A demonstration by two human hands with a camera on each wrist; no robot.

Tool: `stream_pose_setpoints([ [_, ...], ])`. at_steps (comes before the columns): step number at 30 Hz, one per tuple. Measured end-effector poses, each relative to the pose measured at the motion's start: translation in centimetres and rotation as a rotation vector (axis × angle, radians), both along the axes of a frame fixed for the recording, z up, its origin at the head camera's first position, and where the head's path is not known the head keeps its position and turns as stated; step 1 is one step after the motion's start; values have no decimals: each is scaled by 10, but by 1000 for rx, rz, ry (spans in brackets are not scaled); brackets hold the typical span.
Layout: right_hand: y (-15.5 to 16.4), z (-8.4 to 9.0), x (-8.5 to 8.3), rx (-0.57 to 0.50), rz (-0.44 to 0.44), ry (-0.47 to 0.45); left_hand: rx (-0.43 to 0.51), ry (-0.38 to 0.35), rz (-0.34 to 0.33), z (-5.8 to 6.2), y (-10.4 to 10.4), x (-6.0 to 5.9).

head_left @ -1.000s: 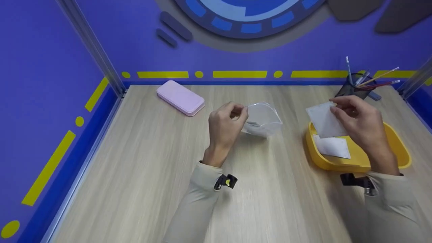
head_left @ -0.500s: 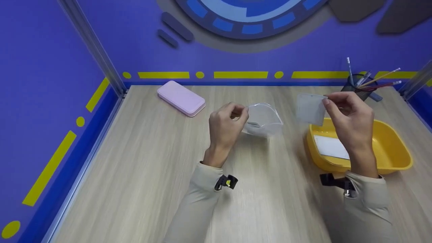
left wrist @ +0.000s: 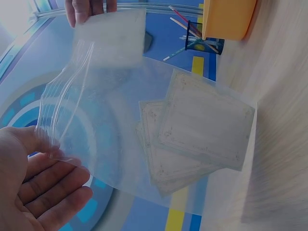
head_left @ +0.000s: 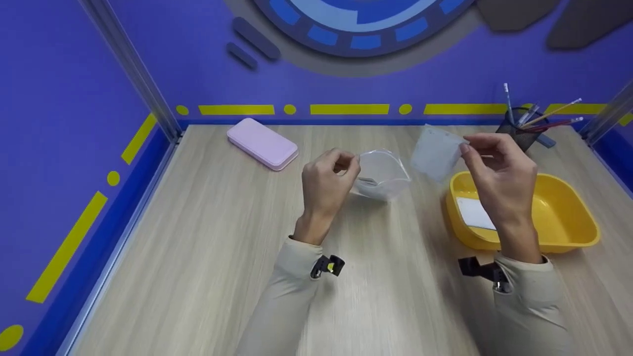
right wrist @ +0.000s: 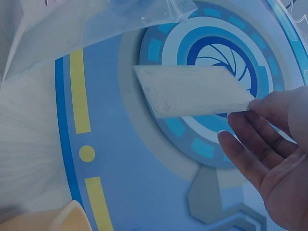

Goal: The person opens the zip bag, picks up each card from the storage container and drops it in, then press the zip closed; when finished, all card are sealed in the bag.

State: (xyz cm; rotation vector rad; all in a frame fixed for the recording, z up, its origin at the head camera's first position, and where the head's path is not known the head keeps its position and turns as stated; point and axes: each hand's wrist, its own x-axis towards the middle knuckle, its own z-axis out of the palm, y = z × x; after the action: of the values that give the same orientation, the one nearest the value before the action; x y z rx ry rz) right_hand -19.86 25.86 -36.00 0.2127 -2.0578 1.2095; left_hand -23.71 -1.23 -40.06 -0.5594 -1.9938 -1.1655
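Note:
My left hand (head_left: 324, 185) pinches the rim of a clear zip bag (head_left: 393, 170), whose mouth gapes upward. Several square pale cards (left wrist: 207, 120) with faint printed borders lie fanned in the bottom of the bag, seen through the plastic in the left wrist view. Between thumb and fingers, my right hand (head_left: 507, 185) holds another square whitish card (head_left: 436, 153) by its edge, in the air just right of the bag. In the left wrist view that card overlaps the bag's mouth. A white card (head_left: 474, 212) lies in the yellow bin (head_left: 568, 212), partly hidden by my right hand.
A pink case (head_left: 262, 143) lies at the back left of the wooden table (head_left: 207, 247). At the back right stands a black mesh cup (head_left: 512, 132) with pencils, beside a small grey block (head_left: 545, 141). Blue panels close off the back and left.
My right hand has carried its card leftward from over the yellow bin toward the bag, turning the card on the way. My left hand and the bag stay nearly still.

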Motion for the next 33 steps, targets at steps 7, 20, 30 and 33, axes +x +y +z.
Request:
stream_pose_setpoints([
  [7, -9, 6, 7, 18, -15, 37, -2, -15, 2, 2, 1, 0],
  [20, -26, 18, 23, -60, 40, 135, -1, -8, 12, 1, 2, -2],
  [30, -36, 12, 24, -55, 137, 141, -11, -11, 10, 0, 2, 0],
  [33, -39, 11, 23, -57, 166, 151, -11, -12, 8, -1, 2, 0],
])
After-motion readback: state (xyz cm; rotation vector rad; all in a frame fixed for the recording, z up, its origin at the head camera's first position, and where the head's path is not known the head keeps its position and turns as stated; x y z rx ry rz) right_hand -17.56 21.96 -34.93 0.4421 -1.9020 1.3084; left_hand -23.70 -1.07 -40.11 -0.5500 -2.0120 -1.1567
